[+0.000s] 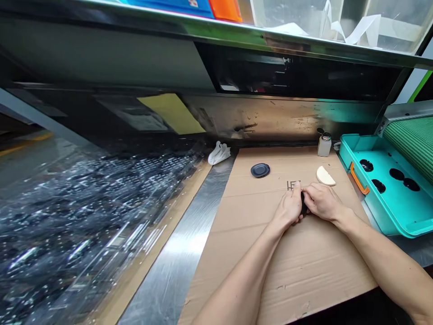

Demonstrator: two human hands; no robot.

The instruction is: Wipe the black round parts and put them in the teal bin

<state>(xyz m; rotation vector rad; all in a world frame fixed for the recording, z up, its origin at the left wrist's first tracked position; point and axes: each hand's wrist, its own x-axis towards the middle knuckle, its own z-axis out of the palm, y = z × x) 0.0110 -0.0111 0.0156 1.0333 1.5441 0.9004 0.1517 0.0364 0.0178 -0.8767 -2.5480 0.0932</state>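
Both my hands meet above the cardboard sheet (250,253), closed on one black piece (303,204) that is mostly hidden by the fingers. My left hand (290,205) grips it from the left with the thumb up. From the right, my right hand (321,201) presses its curled fingers against the same piece. A round black disc-shaped part (260,170) lies on the cardboard, up and left of the hands. Just beyond my right hand rests a cream half-round pad (325,176).
A turquoise bin (375,212) with several black discs stands at the right, by a green conveyor belt (412,135). A small bottle (324,144) and crumpled white cloth (219,153) sit at the back. Clear plastic trays (84,225) of dark parts fill the left. A metal shelf edge (237,38) hangs above.
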